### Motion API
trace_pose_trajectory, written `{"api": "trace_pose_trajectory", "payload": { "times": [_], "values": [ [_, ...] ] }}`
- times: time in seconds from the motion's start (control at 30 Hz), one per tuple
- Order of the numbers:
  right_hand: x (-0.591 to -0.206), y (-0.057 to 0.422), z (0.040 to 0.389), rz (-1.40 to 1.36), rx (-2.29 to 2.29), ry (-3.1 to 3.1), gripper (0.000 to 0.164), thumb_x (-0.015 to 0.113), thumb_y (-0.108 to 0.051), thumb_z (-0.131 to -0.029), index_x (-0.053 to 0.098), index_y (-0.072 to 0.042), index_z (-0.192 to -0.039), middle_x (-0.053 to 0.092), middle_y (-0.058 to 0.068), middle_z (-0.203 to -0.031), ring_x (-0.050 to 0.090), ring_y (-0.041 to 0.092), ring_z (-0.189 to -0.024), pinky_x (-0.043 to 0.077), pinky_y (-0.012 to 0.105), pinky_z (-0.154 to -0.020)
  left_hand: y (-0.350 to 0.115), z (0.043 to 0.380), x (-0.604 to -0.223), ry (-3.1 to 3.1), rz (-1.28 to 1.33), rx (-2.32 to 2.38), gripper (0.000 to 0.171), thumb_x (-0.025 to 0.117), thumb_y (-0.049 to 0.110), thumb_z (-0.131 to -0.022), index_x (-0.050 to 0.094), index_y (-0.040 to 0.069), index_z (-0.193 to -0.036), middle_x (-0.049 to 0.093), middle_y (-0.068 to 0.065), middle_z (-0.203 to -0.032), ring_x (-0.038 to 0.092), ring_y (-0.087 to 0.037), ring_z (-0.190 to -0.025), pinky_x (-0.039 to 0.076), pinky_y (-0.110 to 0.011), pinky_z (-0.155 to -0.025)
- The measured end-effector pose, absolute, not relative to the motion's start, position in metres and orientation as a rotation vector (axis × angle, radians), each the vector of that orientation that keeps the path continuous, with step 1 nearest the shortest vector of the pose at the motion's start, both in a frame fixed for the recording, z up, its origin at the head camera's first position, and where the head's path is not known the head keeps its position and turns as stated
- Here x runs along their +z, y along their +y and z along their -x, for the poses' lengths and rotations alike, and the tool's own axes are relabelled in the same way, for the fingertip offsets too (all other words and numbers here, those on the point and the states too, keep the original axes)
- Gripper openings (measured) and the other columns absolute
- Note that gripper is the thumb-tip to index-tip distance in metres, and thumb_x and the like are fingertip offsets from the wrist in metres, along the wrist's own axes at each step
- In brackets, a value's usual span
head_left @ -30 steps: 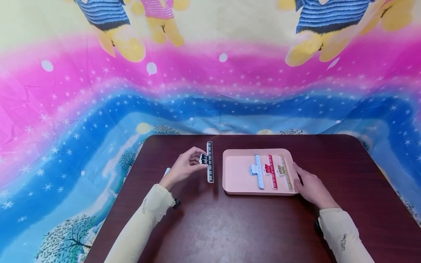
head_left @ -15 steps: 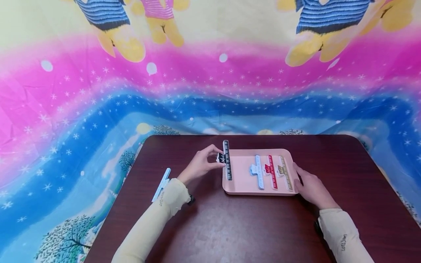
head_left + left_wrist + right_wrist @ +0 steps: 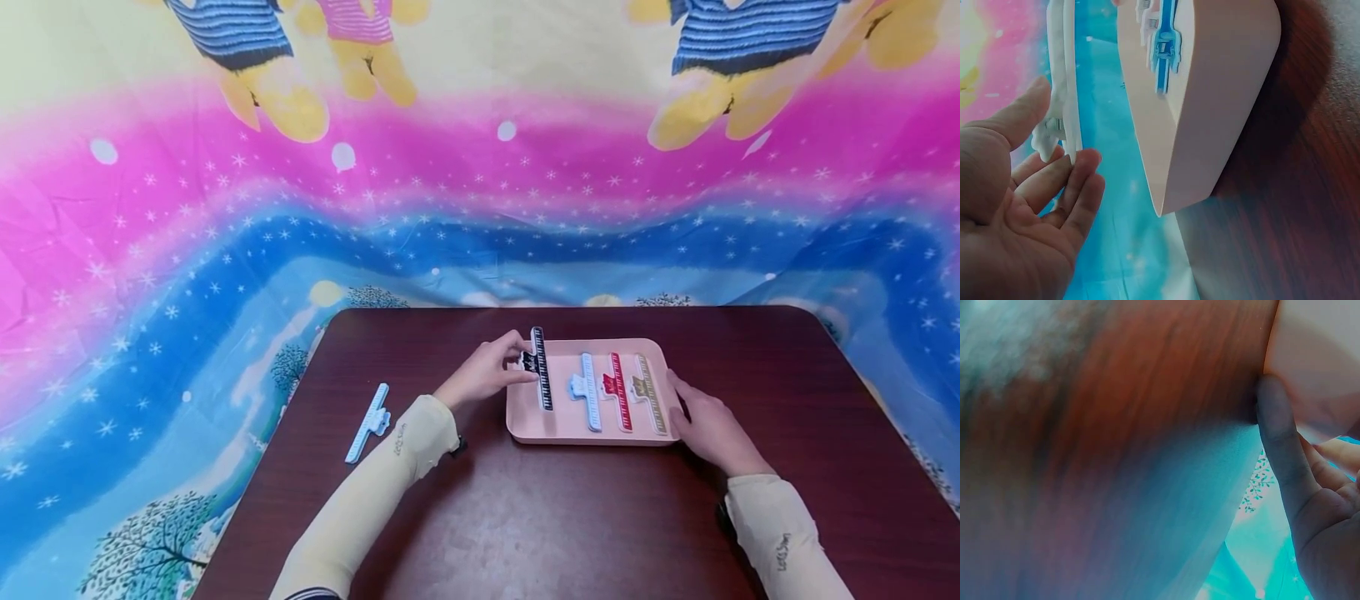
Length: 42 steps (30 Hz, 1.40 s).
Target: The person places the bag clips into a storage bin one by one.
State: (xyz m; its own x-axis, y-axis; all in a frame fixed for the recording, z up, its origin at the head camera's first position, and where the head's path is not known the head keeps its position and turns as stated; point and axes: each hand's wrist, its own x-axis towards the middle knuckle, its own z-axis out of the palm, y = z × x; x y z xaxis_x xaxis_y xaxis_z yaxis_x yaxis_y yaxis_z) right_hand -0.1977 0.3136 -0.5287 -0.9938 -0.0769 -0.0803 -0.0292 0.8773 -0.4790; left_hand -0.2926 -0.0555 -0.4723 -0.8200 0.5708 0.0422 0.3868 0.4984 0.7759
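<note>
My left hand [image 3: 483, 371] pinches a black clip [image 3: 542, 371] with a piano-key pattern, thumb and fingers at its grip. The clip stands upright over the left part of a pink tray [image 3: 551, 429]; its pale back side [image 3: 1063, 69] shows in the left wrist view. Inside the tray lie a light blue clip [image 3: 592, 400], a red clip [image 3: 618, 396] and a gold clip [image 3: 651, 400], side by side. Against the tray's right wall rests my right hand [image 3: 708, 425], its thumb [image 3: 1277, 415] extended along the outside.
Another light blue clip [image 3: 367, 423] lies on the dark wooden table [image 3: 525, 517], left of my left forearm. Behind the table's far edge hangs a colourful cartoon-print cloth [image 3: 480, 183].
My left hand has carried the black clip rightward from beside the tray to over its left part. The light blue clip on the table has come into full view. My right hand stays put.
</note>
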Motion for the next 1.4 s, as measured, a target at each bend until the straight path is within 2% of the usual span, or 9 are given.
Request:
{"api": "trace_pose_trajectory", "payload": {
  "times": [0.17, 0.33, 0.43, 0.77, 0.93, 1.17, 1.4],
  "values": [
    [-0.529, 0.313, 0.198, 0.081, -0.753, 2.943, 0.071, 0.057, -0.017, -0.103, 0.021, 0.001, -0.162, 0.036, 0.038, -0.156, 0.043, 0.056, -0.137, 0.038, 0.069, -0.110, -0.049, 0.296, -0.473, 2.573, -0.819, 1.121, 0.039, 0.079, 0.032, -0.093, 0.058, 0.016, -0.122, 0.067, -0.002, -0.140, 0.062, -0.022, -0.131, 0.051, -0.046, -0.107],
    [-0.528, 0.313, 0.198, 0.071, -0.759, 2.932, 0.071, 0.056, -0.017, -0.104, 0.020, 0.000, -0.163, 0.035, 0.037, -0.157, 0.042, 0.056, -0.138, 0.037, 0.069, -0.111, -0.044, 0.298, -0.472, 2.630, -0.862, 0.996, 0.040, 0.079, 0.038, -0.093, 0.059, 0.018, -0.122, 0.067, -0.004, -0.127, 0.059, -0.021, -0.120, 0.051, -0.039, -0.101],
    [-0.527, 0.313, 0.198, 0.068, -0.765, 2.926, 0.072, 0.057, -0.017, -0.104, 0.020, 0.000, -0.163, 0.034, 0.037, -0.157, 0.041, 0.056, -0.139, 0.037, 0.070, -0.111, -0.042, 0.299, -0.470, 2.646, -0.887, 0.957, 0.041, 0.079, 0.037, -0.092, 0.059, 0.017, -0.122, 0.067, -0.006, -0.122, 0.059, -0.022, -0.117, 0.051, -0.037, -0.099],
    [-0.526, 0.313, 0.199, 0.067, -0.760, 2.925, 0.072, 0.057, -0.017, -0.104, 0.020, 0.000, -0.163, 0.034, 0.037, -0.157, 0.042, 0.056, -0.138, 0.037, 0.070, -0.111, -0.035, 0.304, -0.473, 2.566, -0.894, 0.907, 0.043, 0.083, 0.029, -0.090, 0.061, 0.012, -0.123, 0.072, -0.007, -0.126, 0.066, -0.022, -0.120, 0.052, -0.036, -0.106],
    [-0.526, 0.313, 0.198, 0.066, -0.762, 2.922, 0.072, 0.057, -0.017, -0.104, 0.020, 0.000, -0.163, 0.034, 0.037, -0.158, 0.042, 0.056, -0.138, 0.037, 0.070, -0.111, -0.030, 0.304, -0.473, 2.592, -0.885, 0.839, 0.044, 0.085, 0.034, -0.088, 0.063, 0.014, -0.121, 0.073, -0.004, -0.122, 0.067, -0.019, -0.116, 0.053, -0.032, -0.102],
    [-0.527, 0.313, 0.199, 0.062, -0.759, 2.929, 0.070, 0.056, -0.017, -0.104, 0.021, 0.000, -0.163, 0.034, 0.036, -0.158, 0.042, 0.055, -0.139, 0.037, 0.069, -0.112, -0.021, 0.303, -0.474, 2.654, -0.924, 0.748, 0.043, 0.090, 0.033, -0.082, 0.069, 0.012, -0.114, 0.074, 0.000, -0.108, 0.068, -0.024, -0.107, 0.050, -0.030, -0.094],
    [-0.527, 0.313, 0.197, 0.082, -0.764, 2.937, 0.070, 0.056, -0.017, -0.104, 0.022, 0.001, -0.162, 0.036, 0.037, -0.156, 0.044, 0.055, -0.137, 0.038, 0.069, -0.110, -0.016, 0.305, -0.480, 2.714, -0.934, 0.688, 0.043, 0.091, 0.037, -0.080, 0.069, 0.015, -0.110, 0.073, 0.004, -0.104, 0.069, -0.017, -0.102, 0.051, -0.026, -0.089]
  ]
}}
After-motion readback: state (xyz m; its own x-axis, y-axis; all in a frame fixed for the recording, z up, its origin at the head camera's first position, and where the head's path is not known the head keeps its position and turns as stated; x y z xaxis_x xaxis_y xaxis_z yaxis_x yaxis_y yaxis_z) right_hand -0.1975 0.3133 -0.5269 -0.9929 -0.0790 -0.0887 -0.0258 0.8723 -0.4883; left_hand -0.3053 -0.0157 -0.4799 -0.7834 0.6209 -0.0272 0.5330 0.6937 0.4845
